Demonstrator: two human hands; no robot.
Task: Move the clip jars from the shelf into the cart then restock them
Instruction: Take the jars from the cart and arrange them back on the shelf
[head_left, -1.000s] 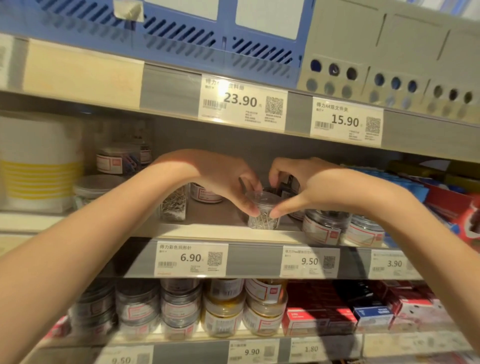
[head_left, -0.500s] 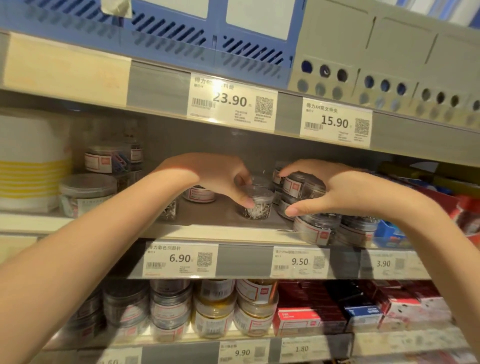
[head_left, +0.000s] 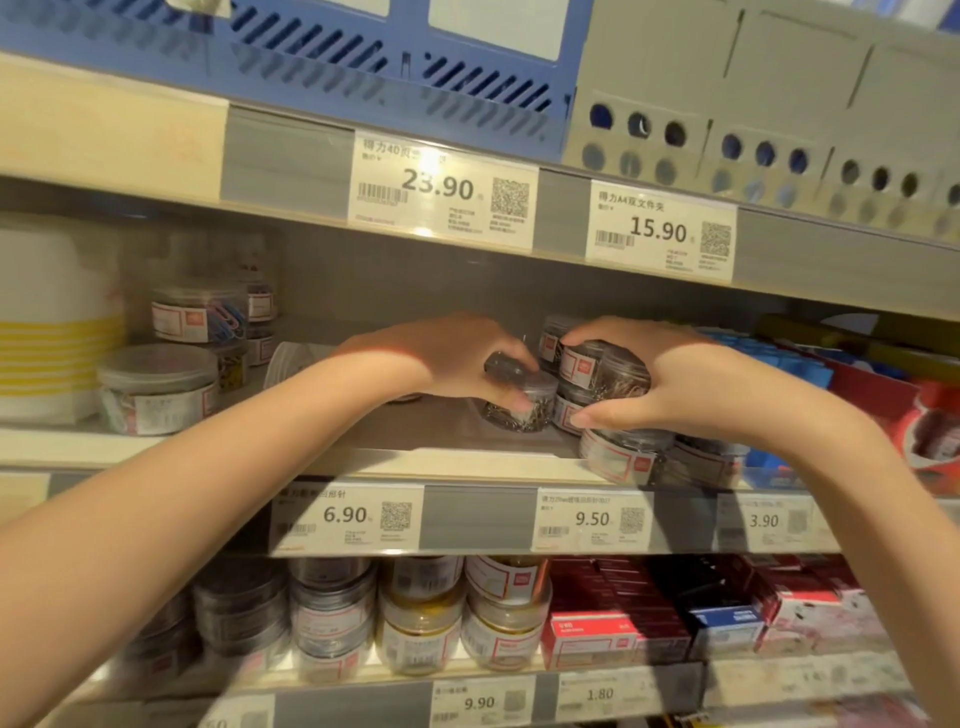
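Both my hands reach into the middle shelf (head_left: 447, 462). My left hand (head_left: 457, 358) curls round a small clear clip jar (head_left: 519, 410) standing on the shelf, thumb at its front, with another dark jar (head_left: 503, 366) under its fingers. My right hand (head_left: 654, 384) grips a clear jar of silver clips (head_left: 605, 369) with a red-and-white label, which sits on top of a stack of like jars (head_left: 621, 454). No cart is in view.
More clip jars (head_left: 158, 387) stand at the shelf's left beside a white and yellow container (head_left: 52, 322). Blue and red packs (head_left: 852, 374) fill the right. The lower shelf holds several stacked jars (head_left: 421, 613) and red boxes (head_left: 613, 613). Price tags (head_left: 345, 517) line the shelf edges.
Both hands have moved deeper into the shelf. The left hand carried the small jar back and right. The right hand closed over the top jar of the stack.
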